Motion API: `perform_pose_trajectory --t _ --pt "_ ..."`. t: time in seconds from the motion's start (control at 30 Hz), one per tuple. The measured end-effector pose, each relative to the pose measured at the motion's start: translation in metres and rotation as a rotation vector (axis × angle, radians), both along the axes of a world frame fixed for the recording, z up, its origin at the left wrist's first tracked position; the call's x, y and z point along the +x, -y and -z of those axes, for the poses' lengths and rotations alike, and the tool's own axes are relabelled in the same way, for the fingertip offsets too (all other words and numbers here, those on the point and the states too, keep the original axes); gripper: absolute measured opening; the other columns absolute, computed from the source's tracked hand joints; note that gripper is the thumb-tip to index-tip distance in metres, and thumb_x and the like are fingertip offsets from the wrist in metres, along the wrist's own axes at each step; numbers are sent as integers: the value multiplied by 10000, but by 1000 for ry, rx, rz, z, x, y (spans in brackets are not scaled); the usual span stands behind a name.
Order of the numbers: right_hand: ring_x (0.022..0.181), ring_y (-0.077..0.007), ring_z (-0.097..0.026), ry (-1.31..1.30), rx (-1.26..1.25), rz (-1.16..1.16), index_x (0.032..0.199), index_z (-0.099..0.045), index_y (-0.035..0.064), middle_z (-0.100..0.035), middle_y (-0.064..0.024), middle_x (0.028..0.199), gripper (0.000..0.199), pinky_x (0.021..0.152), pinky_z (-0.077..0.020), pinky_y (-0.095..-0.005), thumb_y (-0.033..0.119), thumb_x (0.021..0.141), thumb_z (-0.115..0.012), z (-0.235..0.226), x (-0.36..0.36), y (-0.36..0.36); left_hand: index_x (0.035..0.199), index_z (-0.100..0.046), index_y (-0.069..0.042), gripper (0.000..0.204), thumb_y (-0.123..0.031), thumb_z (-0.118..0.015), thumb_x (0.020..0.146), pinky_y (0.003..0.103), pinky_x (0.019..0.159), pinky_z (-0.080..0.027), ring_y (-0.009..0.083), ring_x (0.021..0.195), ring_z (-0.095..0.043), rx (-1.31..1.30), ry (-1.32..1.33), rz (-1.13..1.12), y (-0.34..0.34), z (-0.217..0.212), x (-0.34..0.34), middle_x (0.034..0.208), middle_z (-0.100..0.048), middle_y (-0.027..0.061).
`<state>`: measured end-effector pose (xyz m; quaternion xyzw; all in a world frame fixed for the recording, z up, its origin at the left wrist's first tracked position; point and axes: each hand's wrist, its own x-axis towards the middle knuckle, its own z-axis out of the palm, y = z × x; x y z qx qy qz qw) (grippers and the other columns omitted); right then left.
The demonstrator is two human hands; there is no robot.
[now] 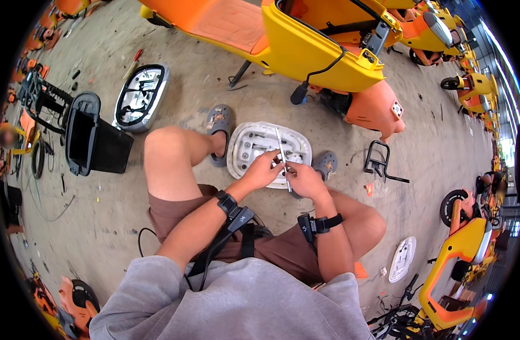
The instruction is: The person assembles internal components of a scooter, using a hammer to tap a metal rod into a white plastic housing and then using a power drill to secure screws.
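A white oval moulded plastic shell, ribbed and with round sockets inside, lies on the floor between my feet. Above it my left hand and my right hand meet on a thin silver metal rod. The rod slants across the shell from its far side to its near edge. Both hands are closed, with fingertips pinching the rod near its middle. The exact finger contact is partly hidden by the knuckles.
A yellow and orange scooter body stands just ahead. To the left are a black bin-shaped box and a seat underside, with a red-handled screwdriver beyond. A black bent-tube bracket and another white shell lie right.
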<state>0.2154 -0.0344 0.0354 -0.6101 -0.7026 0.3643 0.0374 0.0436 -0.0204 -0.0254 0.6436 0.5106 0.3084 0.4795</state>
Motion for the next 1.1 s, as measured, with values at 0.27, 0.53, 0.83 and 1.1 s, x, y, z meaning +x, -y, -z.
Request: perform_pose_trajectory --t 0.27,0.53,0.83,1.1 --pt "825 -312 -686 -420 72 378 1130 -650 10 -695 -211 885 358 760 -524 -378 193 824 -620 55 -12 -9 1176 -603 -11 403 76 -462 809 364 748 -516 318 827 -662 24 110 -292 -16 4 -24 917 -680 182" --pt "731 -207 -614 -378 113 517 1060 -686 23 -648 -117 779 298 708 -493 -316 184 815 -628 99 -31 -16 1176 -586 38 368 67 -445 838 303 710 -523 184 792 -646 -14 264 -390 -19 -19 -38 906 -678 140" --pt "880 -344 -662 -234 76 488 1103 -655 43 -674 -242 919 336 793 -504 -399 86 785 -558 89 -83 -5 1239 -529 70 411 -40 -516 844 359 866 -505 280 1004 -638 -149 227 -540 -11 6 -27 1126 -638 220" --pt "807 -202 -653 -355 -9 550 1184 -657 34 -707 -137 922 382 742 -496 -311 140 820 -611 101 -52 -21 1339 -448 32 444 -62 -473 906 344 918 -467 275 1091 -604 -262 422 -622 -12 2 -34 1220 -598 215"
